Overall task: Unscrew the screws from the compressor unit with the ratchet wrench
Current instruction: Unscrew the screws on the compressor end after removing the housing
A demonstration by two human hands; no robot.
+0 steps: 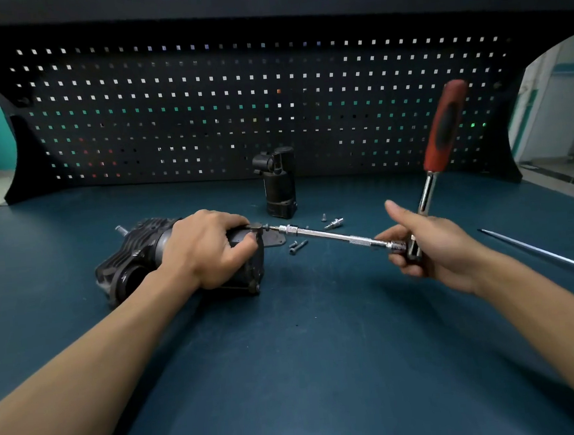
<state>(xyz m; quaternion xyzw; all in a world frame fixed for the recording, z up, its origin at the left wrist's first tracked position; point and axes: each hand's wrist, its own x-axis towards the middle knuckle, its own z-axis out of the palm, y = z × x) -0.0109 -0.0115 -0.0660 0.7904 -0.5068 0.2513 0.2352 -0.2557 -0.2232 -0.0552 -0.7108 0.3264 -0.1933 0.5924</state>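
Head view: left hand (205, 247) clamps the dark grey finned metal compressor unit (136, 239), fingers curled over its top. The unit lies on its side on the teal bench mat (289, 354), under those fingers. Right hand (428, 244) grips the head of the chrome ratchet wrench with red-and-black handle (443, 129), fingers wrapped, thumb raised (handle stands up beyond the knuckles, tilted right). A chrome extension bar (331, 236) runs from the right fingertips to the unit's end plate, just past the left fingertips. Between both sets of fingers: loose dark screws (298, 245) nearside of the bar, a small chrome bit (334, 223) farside. A yellow-handled screwdriver (539, 252) lies outboard of the right fingers.
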